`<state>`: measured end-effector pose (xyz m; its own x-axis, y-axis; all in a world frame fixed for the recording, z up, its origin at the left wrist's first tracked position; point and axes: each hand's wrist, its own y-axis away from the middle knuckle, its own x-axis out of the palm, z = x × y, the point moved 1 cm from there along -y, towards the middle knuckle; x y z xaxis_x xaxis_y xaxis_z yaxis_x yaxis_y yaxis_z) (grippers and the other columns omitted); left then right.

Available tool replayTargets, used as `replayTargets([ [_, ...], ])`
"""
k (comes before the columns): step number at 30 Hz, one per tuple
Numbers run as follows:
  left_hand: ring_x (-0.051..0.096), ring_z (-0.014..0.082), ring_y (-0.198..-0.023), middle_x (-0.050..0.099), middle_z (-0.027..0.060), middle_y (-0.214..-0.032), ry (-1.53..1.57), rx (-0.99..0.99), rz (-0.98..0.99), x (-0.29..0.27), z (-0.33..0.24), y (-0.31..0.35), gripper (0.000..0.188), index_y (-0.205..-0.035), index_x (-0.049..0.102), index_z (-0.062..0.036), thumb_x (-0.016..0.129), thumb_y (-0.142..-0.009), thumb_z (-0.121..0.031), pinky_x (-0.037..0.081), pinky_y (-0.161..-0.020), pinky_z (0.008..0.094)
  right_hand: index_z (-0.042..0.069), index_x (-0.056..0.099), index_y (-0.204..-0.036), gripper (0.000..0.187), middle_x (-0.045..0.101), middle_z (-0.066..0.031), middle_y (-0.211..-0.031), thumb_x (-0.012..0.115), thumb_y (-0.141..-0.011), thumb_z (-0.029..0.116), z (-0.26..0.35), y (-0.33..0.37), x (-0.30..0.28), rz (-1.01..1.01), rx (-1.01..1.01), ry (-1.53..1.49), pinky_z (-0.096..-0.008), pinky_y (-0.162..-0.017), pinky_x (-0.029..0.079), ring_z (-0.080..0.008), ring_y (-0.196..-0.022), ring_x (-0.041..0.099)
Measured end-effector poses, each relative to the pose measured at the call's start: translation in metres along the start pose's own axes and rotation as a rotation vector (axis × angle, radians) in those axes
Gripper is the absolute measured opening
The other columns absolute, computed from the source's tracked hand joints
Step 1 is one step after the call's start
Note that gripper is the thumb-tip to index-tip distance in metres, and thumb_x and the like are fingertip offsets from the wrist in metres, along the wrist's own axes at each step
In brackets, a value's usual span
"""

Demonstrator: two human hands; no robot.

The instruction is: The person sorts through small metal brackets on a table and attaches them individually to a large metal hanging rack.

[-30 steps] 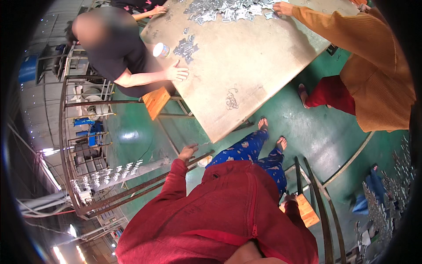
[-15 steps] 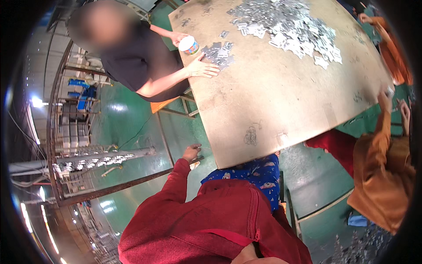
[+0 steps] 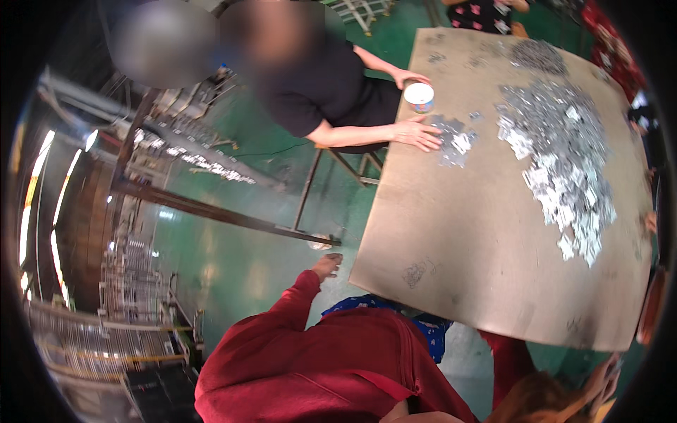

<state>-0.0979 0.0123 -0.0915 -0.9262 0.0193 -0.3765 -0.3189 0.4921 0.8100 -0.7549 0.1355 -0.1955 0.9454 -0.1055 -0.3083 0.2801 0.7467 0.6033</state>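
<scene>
My left hand (image 3: 327, 266), in a red sleeve, hangs in the air off the near left corner of the table (image 3: 451, 211). It is open, with its fingers loosely stretched out and nothing seen in them. Beyond it is the end of a rusty metal bar (image 3: 282, 229). My right hand is not in view. Across the table's left edge, a co-worker in black rests one hand (image 3: 417, 133) beside a small heap of flat grey pieces (image 3: 451, 141). The co-worker's other hand (image 3: 409, 77) is at a white-topped tub (image 3: 419, 96).
A large pile of flat metal-coloured pieces (image 3: 564, 162) covers the table's right part, with a darker heap (image 3: 539, 56) behind it. Thin dark loops (image 3: 416, 273) lie near the front corner. Other people stand around the table. Metal racks (image 3: 134, 282) are on the left.
My view has swung left, so the table and pile appear farther right and more of the far side shows. My left hand stays off the table's corner, its fingers still stretched.
</scene>
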Motion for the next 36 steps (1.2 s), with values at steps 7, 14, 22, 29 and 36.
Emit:
replayTargets([
  [7, 0.05, 0.0313, -0.106, 0.047, 0.0181, -0.121, 0.035, -0.089, -0.297, 0.062, 0.012, 0.043, 0.072, -0.128, 0.037, 0.0006, 0.057, -0.079, -0.047, 0.047, -0.08, 0.0512, 0.006, 0.052, -0.113, 0.027, 0.053, -0.0045, -0.109, 0.049, -0.09, 0.019, 0.108, -0.125, -0.319, -0.108, -0.433, 0.164, -0.0281, -0.079, 0.041, -0.0161, -0.098, 0.052],
  [14, 0.062, 0.0344, -0.082, 0.063, 0.0182, -0.086, -0.868, 0.007, -0.254, 0.117, 0.17, -0.031, 0.026, -0.076, 0.066, -0.0042, 0.053, -0.072, -0.026, 0.05, -0.073, 0.0431, 0.004, 0.056, -0.099, 0.016, 0.055, -0.0016, -0.094, 0.053, -0.087, 0.013, 0.159, -0.318, -0.48, -0.177, -0.565, 0.449, -0.0236, -0.069, 0.044, -0.0127, -0.079, 0.053],
  [22, 0.03, 0.0268, -0.125, 0.038, 0.0003, -0.134, -1.031, -0.003, 0.045, 0.226, 0.226, 0.041, 0.038, -0.116, 0.055, -0.0233, 0.053, -0.077, -0.026, 0.03, -0.096, 0.0502, 0.002, 0.052, -0.076, 0.016, 0.051, -0.0105, -0.069, 0.06, -0.064, -0.004, 0.227, -0.348, -0.406, 0.116, -0.883, 0.835, -0.0319, -0.058, 0.042, -0.0237, -0.063, 0.052],
  [29, 0.028, 0.0275, -0.125, 0.036, 0.0, -0.135, -1.13, 0.141, 0.119, 0.285, 0.259, 0.006, 0.039, -0.118, 0.053, -0.0232, 0.052, -0.079, -0.025, 0.032, -0.095, 0.0495, 0.006, 0.059, -0.086, 0.008, 0.057, -0.0141, -0.079, 0.054, -0.081, 0.009, 0.239, -0.261, -0.401, -0.324, -0.994, 1.331, -0.0396, -0.059, 0.046, -0.0338, -0.07, 0.057],
  [36, 0.03, 0.0283, -0.123, 0.038, 0.0007, -0.133, -1.021, 0.112, 0.171, 0.307, 0.274, -0.007, 0.039, -0.118, 0.053, -0.0223, 0.051, -0.079, -0.025, 0.032, -0.095, 0.0484, 0.003, 0.058, -0.074, 0.003, 0.056, -0.0128, -0.07, 0.06, -0.075, 0.005, 0.282, -0.221, -0.363, -0.353, -1.095, 1.186, -0.0342, -0.053, 0.045, -0.03, -0.06, 0.056],
])
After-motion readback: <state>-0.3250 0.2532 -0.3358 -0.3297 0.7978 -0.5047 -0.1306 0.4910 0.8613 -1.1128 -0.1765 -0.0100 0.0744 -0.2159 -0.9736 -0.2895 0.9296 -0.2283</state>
